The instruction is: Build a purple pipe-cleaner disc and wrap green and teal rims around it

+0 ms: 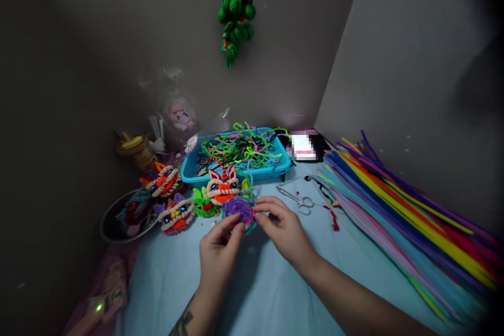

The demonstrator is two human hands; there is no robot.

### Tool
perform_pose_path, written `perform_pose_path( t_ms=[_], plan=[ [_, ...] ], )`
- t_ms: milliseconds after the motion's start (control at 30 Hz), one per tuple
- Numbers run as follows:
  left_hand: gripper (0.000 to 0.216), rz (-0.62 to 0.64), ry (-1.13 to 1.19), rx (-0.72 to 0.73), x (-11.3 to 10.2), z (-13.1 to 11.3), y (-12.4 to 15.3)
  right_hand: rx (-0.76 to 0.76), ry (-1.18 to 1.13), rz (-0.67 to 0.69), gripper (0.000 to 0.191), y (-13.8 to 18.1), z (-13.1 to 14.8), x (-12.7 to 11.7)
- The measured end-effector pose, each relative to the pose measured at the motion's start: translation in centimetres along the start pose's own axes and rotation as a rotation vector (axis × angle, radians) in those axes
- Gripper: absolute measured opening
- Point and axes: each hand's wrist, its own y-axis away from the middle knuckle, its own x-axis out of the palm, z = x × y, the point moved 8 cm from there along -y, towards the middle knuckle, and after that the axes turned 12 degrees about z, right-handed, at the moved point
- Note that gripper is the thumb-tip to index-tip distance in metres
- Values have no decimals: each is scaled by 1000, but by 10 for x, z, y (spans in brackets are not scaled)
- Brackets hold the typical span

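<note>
Between my two hands, above the light blue cloth, is a round purple pipe-cleaner piece with pink and teal at its edge. My left hand pinches its lower edge between thumb and fingers. At its right edge, my right hand closes thumb and fingertips on the rim. A green pipe-cleaner strand rises behind the piece. Just beyond sits an orange and cream lion-head figure, with a green figure beside it. Another lion head, purple and cream, lies to the left.
A blue tray full of pipe-cleaner scraps stands behind. Scissors lie to the right, near a large bundle of coloured pipe cleaners. At left are a dark bowl, another lion head and a pink glue gun.
</note>
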Motion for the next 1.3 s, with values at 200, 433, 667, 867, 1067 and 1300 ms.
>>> perform_pose_path(
  t_ms=[200, 433, 667, 867, 1067, 1300],
  plan=[
    [27, 21, -4, 9, 1, -1, 0, 18, -13, 24, 10, 1, 0, 3],
    [24, 57, 0, -5, 5, -8, -1, 92, -94, 129, 16, -3, -9, 8],
    [23, 72, -30, 9, 8, -10, -3, 67, -107, 76, 21, 2, -8, 9],
    [23, 84, -106, 51, 10, -14, 0, 83, -97, 43, 28, 5, -10, 10],
    [24, 35, -73, 64, 3, -18, 1, 57, -124, 41, 25, 5, -12, 10],
    [26, 94, -38, 59, 7, -15, 1, 90, -198, 85, 20, 3, -18, 15]
  ],
)
